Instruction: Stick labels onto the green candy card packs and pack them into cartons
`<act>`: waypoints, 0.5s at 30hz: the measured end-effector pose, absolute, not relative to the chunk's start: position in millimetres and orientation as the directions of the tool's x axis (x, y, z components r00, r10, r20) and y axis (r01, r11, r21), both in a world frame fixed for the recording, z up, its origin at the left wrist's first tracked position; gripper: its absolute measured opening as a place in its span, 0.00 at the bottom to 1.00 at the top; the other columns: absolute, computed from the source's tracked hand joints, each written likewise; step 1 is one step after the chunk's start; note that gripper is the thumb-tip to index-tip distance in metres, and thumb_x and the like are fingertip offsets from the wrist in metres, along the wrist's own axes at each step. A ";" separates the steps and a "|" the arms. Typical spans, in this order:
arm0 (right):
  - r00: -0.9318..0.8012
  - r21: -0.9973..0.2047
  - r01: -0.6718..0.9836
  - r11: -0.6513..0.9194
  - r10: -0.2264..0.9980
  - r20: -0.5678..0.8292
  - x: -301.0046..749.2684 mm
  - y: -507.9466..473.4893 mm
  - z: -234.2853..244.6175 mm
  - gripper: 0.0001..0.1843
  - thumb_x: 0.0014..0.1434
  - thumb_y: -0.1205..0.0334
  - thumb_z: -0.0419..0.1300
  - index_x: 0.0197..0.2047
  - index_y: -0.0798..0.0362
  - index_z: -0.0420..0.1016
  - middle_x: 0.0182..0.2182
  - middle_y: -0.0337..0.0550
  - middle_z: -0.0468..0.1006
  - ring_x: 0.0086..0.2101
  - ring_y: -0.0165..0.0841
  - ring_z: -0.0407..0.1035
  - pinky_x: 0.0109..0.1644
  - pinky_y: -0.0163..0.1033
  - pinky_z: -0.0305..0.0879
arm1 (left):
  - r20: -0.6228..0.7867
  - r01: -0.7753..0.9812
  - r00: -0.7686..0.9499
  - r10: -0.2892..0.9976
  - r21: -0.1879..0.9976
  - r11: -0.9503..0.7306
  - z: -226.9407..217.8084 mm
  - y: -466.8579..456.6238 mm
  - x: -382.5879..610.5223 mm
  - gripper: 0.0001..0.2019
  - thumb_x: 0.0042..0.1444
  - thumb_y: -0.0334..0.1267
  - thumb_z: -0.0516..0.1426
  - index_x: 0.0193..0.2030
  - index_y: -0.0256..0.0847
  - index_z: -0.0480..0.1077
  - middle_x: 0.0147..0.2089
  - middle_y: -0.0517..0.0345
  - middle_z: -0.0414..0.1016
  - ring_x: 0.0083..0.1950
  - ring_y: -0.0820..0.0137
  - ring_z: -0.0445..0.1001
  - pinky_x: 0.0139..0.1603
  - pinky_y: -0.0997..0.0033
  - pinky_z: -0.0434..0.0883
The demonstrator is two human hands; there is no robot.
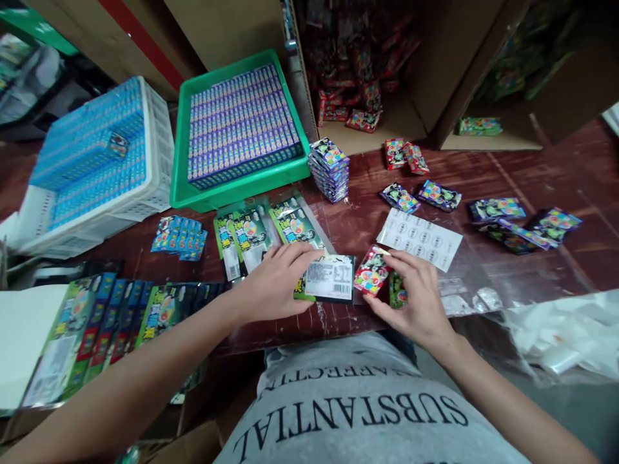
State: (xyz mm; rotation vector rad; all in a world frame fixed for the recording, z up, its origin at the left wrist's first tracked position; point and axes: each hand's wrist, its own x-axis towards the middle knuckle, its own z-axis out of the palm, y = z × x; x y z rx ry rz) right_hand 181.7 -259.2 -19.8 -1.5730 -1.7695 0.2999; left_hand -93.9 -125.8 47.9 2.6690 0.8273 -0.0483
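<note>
My left hand [280, 280] grips the end of a flat printed box [329, 278], whose pale barcode label faces up. Close to its right end, my right hand [411, 296] pinches a small red printed packet [371, 272] between thumb and fingers. A small green packet [398, 291] shows partly beneath that hand. Just beyond lies a white sheet of round stickers [420, 240]. Beside my left fingers are green and black printed pouches [249, 232], partly covered by the hand.
Small purple packets stand in a stack [329, 169]; loose ones [439, 195] lie rightward. A green tray [242, 187] holds rows of purple packets. Blue packets fill a white basket [162, 129]. Behind are cardboard cartons [435, 71]. Packages [77, 328] stand lower left, and clear plastic [561, 335] lies right.
</note>
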 end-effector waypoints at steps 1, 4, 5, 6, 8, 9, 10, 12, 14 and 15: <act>-0.027 -0.610 0.755 0.243 0.940 0.341 183.6 -259.4 -19.1 0.39 0.58 0.53 0.68 0.69 0.44 0.58 0.60 0.53 0.69 0.58 0.54 0.64 0.60 0.65 0.66 | -0.122 0.565 0.820 0.559 0.331 -0.756 45.8 -131.0 -93.9 0.39 0.53 0.43 0.64 0.71 0.44 0.56 0.68 0.42 0.64 0.68 0.48 0.63 0.66 0.45 0.61; -0.213 -0.626 0.705 0.334 0.941 0.262 186.5 -258.6 -19.4 0.37 0.59 0.51 0.67 0.68 0.44 0.60 0.61 0.52 0.70 0.57 0.54 0.64 0.59 0.65 0.68 | -0.107 0.556 0.822 0.559 0.361 -0.749 37.7 -139.4 -92.5 0.40 0.52 0.41 0.64 0.71 0.46 0.56 0.67 0.43 0.64 0.67 0.47 0.64 0.66 0.43 0.60; -0.263 -0.634 0.686 0.356 0.934 0.241 187.0 -258.0 -20.1 0.37 0.59 0.51 0.67 0.68 0.44 0.60 0.61 0.52 0.70 0.57 0.53 0.64 0.59 0.65 0.68 | -0.111 0.542 0.831 0.545 0.375 -0.752 34.7 -141.1 -91.1 0.41 0.51 0.40 0.64 0.71 0.46 0.56 0.67 0.43 0.65 0.67 0.47 0.64 0.66 0.43 0.60; -0.297 -0.643 0.670 0.371 0.928 0.226 187.5 -257.5 -20.9 0.37 0.60 0.51 0.67 0.68 0.44 0.59 0.61 0.52 0.70 0.58 0.53 0.64 0.60 0.64 0.68 | -0.116 0.529 0.840 0.529 0.390 -0.754 31.5 -142.8 -89.4 0.41 0.51 0.40 0.64 0.71 0.46 0.56 0.67 0.44 0.65 0.67 0.48 0.63 0.66 0.44 0.60; -0.322 -0.660 0.656 0.366 0.927 0.193 189.0 -257.7 -22.6 0.40 0.59 0.48 0.67 0.69 0.46 0.57 0.62 0.54 0.68 0.60 0.52 0.63 0.62 0.63 0.67 | -0.130 0.520 0.847 0.516 0.411 -0.749 24.6 -146.2 -85.4 0.41 0.51 0.40 0.64 0.72 0.46 0.55 0.68 0.44 0.64 0.68 0.49 0.63 0.67 0.45 0.60; -0.321 -0.667 0.658 0.349 0.931 0.171 190.5 -258.9 -22.9 0.45 0.58 0.46 0.68 0.71 0.48 0.54 0.64 0.57 0.65 0.63 0.53 0.60 0.64 0.63 0.66 | -0.145 0.525 0.845 0.515 0.411 -0.745 20.9 -147.9 -83.6 0.41 0.51 0.40 0.64 0.72 0.45 0.54 0.69 0.44 0.63 0.68 0.49 0.63 0.67 0.45 0.60; -0.325 -0.668 0.666 0.331 0.935 0.140 193.0 -261.1 -22.6 0.51 0.56 0.42 0.69 0.73 0.51 0.51 0.67 0.60 0.60 0.66 0.55 0.56 0.66 0.64 0.64 | -0.164 0.536 0.840 0.518 0.404 -0.741 17.2 -149.5 -82.3 0.41 0.52 0.41 0.63 0.72 0.45 0.54 0.69 0.44 0.63 0.68 0.49 0.63 0.66 0.45 0.60; -0.366 -0.650 0.694 0.309 0.929 0.052 201.4 -267.9 -20.2 0.61 0.53 0.39 0.70 0.76 0.55 0.42 0.73 0.64 0.46 0.71 0.58 0.44 0.69 0.66 0.58 | -0.203 0.556 0.830 0.520 0.383 -0.738 10.8 -152.3 -81.0 0.40 0.53 0.41 0.63 0.72 0.44 0.54 0.69 0.43 0.63 0.67 0.48 0.63 0.65 0.44 0.61; -0.427 -0.620 0.718 0.316 0.903 -0.035 213.0 -275.0 -16.7 0.60 0.56 0.44 0.69 0.77 0.54 0.37 0.76 0.61 0.38 0.73 0.58 0.37 0.71 0.67 0.54 | -0.219 0.561 0.827 0.517 0.374 -0.739 6.2 -154.6 -80.9 0.40 0.54 0.42 0.63 0.72 0.43 0.54 0.69 0.43 0.63 0.66 0.48 0.64 0.65 0.44 0.61; -0.448 -0.613 0.721 0.322 0.892 -0.060 218.7 -277.2 -15.4 0.56 0.59 0.50 0.67 0.77 0.53 0.36 0.76 0.59 0.39 0.73 0.55 0.38 0.72 0.66 0.54 | -0.217 0.555 0.831 0.512 0.378 -0.741 4.7 -155.6 -80.7 0.40 0.54 0.43 0.63 0.72 0.43 0.54 0.68 0.43 0.63 0.66 0.48 0.64 0.65 0.45 0.61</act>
